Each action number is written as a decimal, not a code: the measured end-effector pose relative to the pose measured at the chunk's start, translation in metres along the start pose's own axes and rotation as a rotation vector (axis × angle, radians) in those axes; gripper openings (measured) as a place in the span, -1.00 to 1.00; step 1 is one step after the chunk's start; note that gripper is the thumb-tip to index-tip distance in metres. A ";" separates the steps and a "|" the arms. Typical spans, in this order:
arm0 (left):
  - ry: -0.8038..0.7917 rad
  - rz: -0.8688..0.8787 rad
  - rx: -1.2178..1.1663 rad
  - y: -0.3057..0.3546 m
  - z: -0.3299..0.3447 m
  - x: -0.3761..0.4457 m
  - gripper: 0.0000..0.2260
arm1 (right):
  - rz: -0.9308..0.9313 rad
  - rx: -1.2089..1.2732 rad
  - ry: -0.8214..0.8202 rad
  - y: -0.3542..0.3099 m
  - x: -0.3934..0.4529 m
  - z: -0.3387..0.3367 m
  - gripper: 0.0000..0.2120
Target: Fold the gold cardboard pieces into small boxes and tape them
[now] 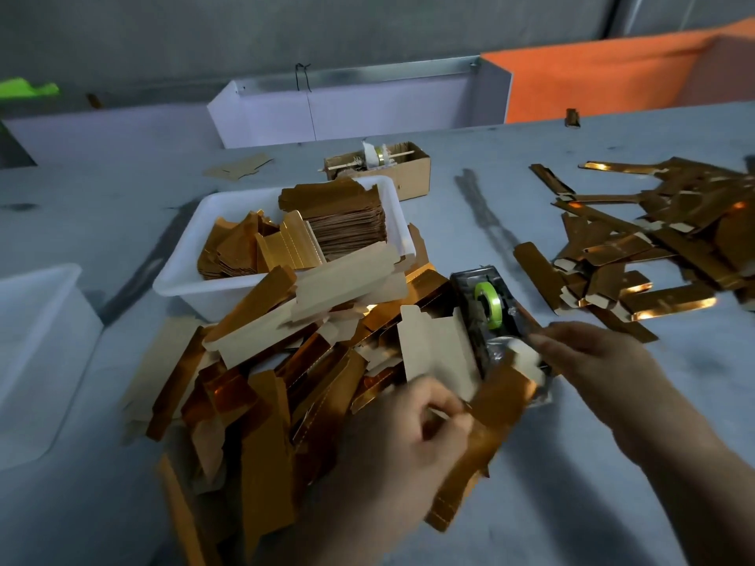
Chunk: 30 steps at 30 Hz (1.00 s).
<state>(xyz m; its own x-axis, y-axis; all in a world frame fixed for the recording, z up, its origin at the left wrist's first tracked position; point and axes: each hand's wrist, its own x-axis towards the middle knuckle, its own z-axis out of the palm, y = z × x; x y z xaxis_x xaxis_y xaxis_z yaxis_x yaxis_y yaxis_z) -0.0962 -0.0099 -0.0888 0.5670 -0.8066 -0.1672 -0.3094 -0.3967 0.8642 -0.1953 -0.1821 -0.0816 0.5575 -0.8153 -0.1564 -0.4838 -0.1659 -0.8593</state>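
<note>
Head view: the left hand [412, 439] pinches a long gold cardboard piece [486, 426], fingers curled round its edge. The right hand [604, 369] reaches toward the far end of the same piece, fingertips at the tape dispenser [490, 316]; motion blur hides whether they grip anything, so I cannot tell. Both work over a grey table [572, 504], scuffed with dark streaks. Left of the left hand sprawls a heap of flat pieces [261, 377], gold and pale sides mixed, crowding up against the dispenser. Its green tape roll [488, 298] sits just beyond the right hand. Beyond the heap a white tub [188, 263] holds stacked blanks, and another white bin [36, 341] stands far left. Right of the right hand lies a scatter of folded gold pieces [653, 247]. Farther off sit a brown carton [408, 173], white partition boards [347, 112] and an orange panel [592, 83].
</note>
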 end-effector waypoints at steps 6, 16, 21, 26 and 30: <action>-0.078 0.397 0.414 0.010 0.014 0.018 -0.85 | 0.107 0.058 -0.116 0.002 0.009 0.002 -0.87; -0.159 0.541 0.593 0.013 0.011 0.024 -0.83 | 0.115 -0.032 -0.142 -0.003 0.016 0.005 -0.90; -0.158 0.461 0.591 0.018 0.015 0.024 -0.85 | 0.109 -0.021 -0.117 -0.003 0.014 0.005 -0.90; -0.134 0.431 0.612 0.018 0.020 0.021 -0.91 | -0.054 0.010 0.022 -0.011 0.008 0.009 -0.82; -0.129 0.451 0.638 0.017 0.021 0.020 -0.96 | -0.039 0.079 0.005 -0.007 -0.004 0.002 -0.84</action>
<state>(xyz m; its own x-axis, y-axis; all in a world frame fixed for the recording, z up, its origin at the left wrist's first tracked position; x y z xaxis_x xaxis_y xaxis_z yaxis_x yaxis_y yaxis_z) -0.1058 -0.0419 -0.0872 0.2018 -0.9783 0.0476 -0.8885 -0.1624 0.4292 -0.1929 -0.1767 -0.0758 0.5718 -0.8116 -0.1198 -0.4066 -0.1535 -0.9006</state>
